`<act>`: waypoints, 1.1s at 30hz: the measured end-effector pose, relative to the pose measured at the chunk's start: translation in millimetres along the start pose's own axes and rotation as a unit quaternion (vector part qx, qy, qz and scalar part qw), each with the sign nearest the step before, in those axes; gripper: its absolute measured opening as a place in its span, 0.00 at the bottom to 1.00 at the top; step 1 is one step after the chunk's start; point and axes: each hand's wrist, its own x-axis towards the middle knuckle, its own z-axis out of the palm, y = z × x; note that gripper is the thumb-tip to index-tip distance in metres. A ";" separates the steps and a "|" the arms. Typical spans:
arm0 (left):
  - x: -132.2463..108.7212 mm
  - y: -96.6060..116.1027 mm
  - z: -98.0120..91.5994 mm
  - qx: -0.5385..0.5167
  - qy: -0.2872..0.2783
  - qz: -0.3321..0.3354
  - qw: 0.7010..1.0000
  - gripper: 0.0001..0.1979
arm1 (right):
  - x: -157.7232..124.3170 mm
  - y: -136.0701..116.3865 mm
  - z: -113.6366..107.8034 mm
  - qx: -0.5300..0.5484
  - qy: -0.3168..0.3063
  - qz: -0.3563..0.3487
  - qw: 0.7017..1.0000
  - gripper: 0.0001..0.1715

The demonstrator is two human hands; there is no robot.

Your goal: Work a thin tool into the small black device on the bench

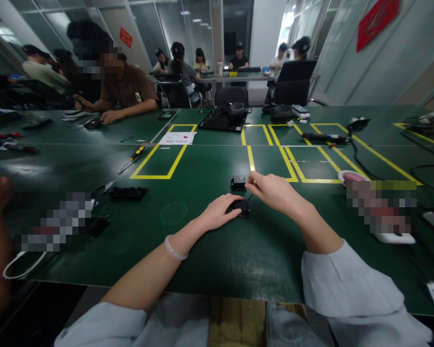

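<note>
Thumb and fingers of my left hand (220, 212) lie around a small black block (243, 210) on the green table, gripping it from its left side. My right hand (275, 192) is closed in a pinch just above and to the right of that block. A thin dark rod (250, 197) sticks out below its fingertips, its lower end close to the block; its kind is too small to make out. Just beyond my left fingers stands a second black block (238, 182) with a grey top, close to the right fingertips.
A black ridged part (128, 193) and a yellow-black screwdriver (136, 153) lie to the left. A black electric screwdriver (325, 138) with a cable is at the right. Yellow tape (152, 177) marks the green table (210, 260). A co-worker (126, 91) sits across at the left.
</note>
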 end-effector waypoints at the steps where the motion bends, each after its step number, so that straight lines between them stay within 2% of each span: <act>1: -0.1 0.3 -0.3 0.000 -0.001 0.000 1.000 0.19 | 0.3 0.5 0.2 -0.004 -0.001 0.000 1.000 0.13; 11: -0.5 -1.3 0.1 0.000 -0.001 0.004 1.000 0.18 | -1.4 -1.6 -3.1 0.000 -0.005 -0.008 1.000 0.10; 17: -0.5 -0.5 0.2 0.003 0.001 0.006 1.000 0.18 | 0.1 0.2 -2.0 -0.019 -0.009 0.005 1.000 0.13; 24: -0.4 -1.8 0.5 0.004 0.005 0.005 1.000 0.18 | -2.9 -2.7 -4.9 0.001 -0.004 -0.012 1.000 0.10; 33: -0.7 -1.6 0.1 0.003 0.002 0.005 1.000 0.19 | -1.8 -2.5 -4.4 -0.016 -0.009 -0.004 1.000 0.12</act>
